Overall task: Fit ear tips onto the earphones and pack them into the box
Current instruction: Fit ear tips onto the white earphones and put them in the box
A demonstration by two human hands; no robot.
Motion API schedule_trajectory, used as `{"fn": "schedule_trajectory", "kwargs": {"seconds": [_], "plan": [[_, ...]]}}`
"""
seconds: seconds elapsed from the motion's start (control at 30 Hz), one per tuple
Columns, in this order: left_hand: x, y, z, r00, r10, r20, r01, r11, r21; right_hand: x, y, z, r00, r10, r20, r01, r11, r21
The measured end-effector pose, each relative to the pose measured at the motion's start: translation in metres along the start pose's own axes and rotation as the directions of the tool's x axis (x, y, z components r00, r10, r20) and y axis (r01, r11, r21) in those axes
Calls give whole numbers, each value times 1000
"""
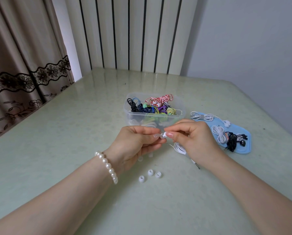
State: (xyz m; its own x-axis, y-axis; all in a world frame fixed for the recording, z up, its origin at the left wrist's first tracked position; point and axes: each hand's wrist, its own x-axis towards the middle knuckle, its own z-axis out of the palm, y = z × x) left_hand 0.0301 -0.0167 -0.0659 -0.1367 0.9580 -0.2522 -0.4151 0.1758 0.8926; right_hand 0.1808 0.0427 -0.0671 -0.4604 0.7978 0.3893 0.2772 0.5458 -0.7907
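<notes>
My left hand (136, 143) and my right hand (192, 138) meet just in front of the clear plastic box (130, 114). Between their fingertips they pinch a small white earbud with an ear tip (163, 135). Which hand holds the bud and which the tip I cannot tell. The white earphone cable (180, 147) hangs coiled under my right hand, and its plug (197, 165) lies on the table. Three loose white ear tips (150, 172) lie on the table near my left wrist. The box holds several coiled earphones in many colours.
A light blue lid (243, 150) lies right of the box with white earphone bundles (202, 117) and a black bundle (232, 140) on it. The pale green table (74, 133) reaches a radiator and wall behind, a curtain at left.
</notes>
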Motion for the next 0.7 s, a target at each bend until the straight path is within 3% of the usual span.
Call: {"fn": "schedule_trajectory", "kwargs": {"seconds": [0.27, 0.7], "plan": [[-1, 0, 1, 1000, -10, 7, 10, 1000, -1, 0, -4, 0, 994, 110, 26, -113, 983, 145], [-3, 3, 2, 999, -44, 25, 44, 999, -19, 1, -5, 0, 989, 150, 17, -151, 979, 139]]}}
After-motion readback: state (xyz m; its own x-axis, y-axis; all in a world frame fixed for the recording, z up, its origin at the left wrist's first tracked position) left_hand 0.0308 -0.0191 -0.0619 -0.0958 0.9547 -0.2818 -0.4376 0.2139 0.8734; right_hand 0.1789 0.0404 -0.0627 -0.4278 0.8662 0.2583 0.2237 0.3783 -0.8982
